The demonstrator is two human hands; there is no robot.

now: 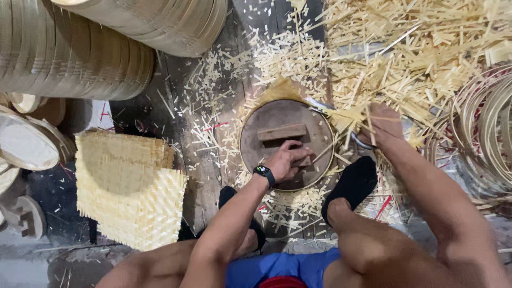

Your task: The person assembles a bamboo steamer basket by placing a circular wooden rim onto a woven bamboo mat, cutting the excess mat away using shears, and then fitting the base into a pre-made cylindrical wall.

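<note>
A round brown wooden disc [266, 154] lies on the floor between my feet, with a wooden block [282, 132] fixed across its top. My left hand [288, 160], a dark watch [264, 173] on its wrist, presses down on the disc with its fingers curled over a second wooden piece. Pale woven bamboo sticks out around the disc's rim [282, 89]. My right hand [385, 125] is at the disc's right edge, closed on a metal cutting tool [361, 142] among loose bamboo strips. The tool's blade [319, 104] shows at the rim.
A stack of square woven bamboo mats [128, 186] lies at left. Stacked bamboo rings [69, 53] fill the top left, and loose hoops [490, 122] sit at right. Cut strips [416, 48] litter the floor. My black-socked foot [352, 181] rests beside the disc.
</note>
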